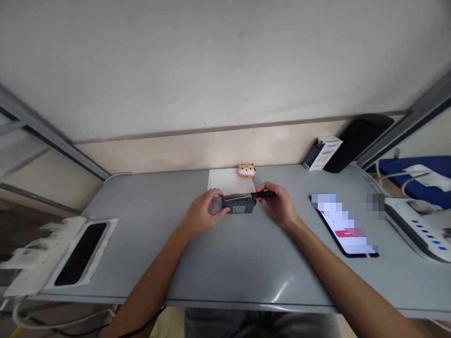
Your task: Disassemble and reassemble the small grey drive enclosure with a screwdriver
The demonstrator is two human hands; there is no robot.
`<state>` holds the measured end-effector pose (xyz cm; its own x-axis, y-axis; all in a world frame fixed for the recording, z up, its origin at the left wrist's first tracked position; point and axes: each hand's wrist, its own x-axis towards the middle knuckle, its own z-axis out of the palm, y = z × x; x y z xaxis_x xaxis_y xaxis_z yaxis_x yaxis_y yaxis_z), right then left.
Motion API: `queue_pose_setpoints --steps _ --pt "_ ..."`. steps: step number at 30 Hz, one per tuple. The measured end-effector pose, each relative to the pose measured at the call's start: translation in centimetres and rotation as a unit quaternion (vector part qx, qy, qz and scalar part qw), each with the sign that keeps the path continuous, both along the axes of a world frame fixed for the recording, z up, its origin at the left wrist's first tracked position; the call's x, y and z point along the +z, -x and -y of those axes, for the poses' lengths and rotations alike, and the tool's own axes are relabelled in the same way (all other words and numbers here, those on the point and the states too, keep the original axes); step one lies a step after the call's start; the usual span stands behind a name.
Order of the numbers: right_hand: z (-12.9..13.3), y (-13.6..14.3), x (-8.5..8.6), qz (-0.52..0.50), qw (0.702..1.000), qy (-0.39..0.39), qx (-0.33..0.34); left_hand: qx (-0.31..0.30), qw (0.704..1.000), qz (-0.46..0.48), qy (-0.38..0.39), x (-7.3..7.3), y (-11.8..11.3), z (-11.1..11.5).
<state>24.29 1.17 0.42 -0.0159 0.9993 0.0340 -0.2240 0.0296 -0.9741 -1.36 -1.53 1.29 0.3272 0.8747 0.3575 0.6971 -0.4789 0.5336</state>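
A small dark grey box-shaped device (pixel 229 210) with slots along its top and a pale green label stands on the grey desk in front of me. My left hand (pixel 204 210) grips its left end between thumb and fingers. In my right hand (pixel 281 203) is a black and yellow screwdriver (pixel 265 193), held by the handle. Its shaft points left and lies along the top of the device, the tip near the left end. Whether the tip touches the device I cannot tell. Behind the device lies a white sheet of paper (pixel 221 178) with an orange and white animal-face case (pixel 246 171) on it.
On the right of the desk (pixel 225 263) lie a lit phone (pixel 347 234) and a white power strip (pixel 419 230). A small box (pixel 322 154) and a black cylinder (pixel 357 141) stand back right. At left are a dark phone-like slab (pixel 81 253) and another power strip (pixel 45 256).
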Motion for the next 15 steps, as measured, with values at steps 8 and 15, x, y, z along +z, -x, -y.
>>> queue_pose_setpoints --steps 8,15 --pt "0.23 -0.02 0.47 0.01 1.0 -0.001 0.005 -0.037 0.996 0.012 -0.083 0.03 -0.07 -0.05" --pt "0.33 -0.09 0.67 -0.016 1.0 0.006 -0.002 -0.058 0.99 0.009 -0.126 0.28 -0.32 -0.02"
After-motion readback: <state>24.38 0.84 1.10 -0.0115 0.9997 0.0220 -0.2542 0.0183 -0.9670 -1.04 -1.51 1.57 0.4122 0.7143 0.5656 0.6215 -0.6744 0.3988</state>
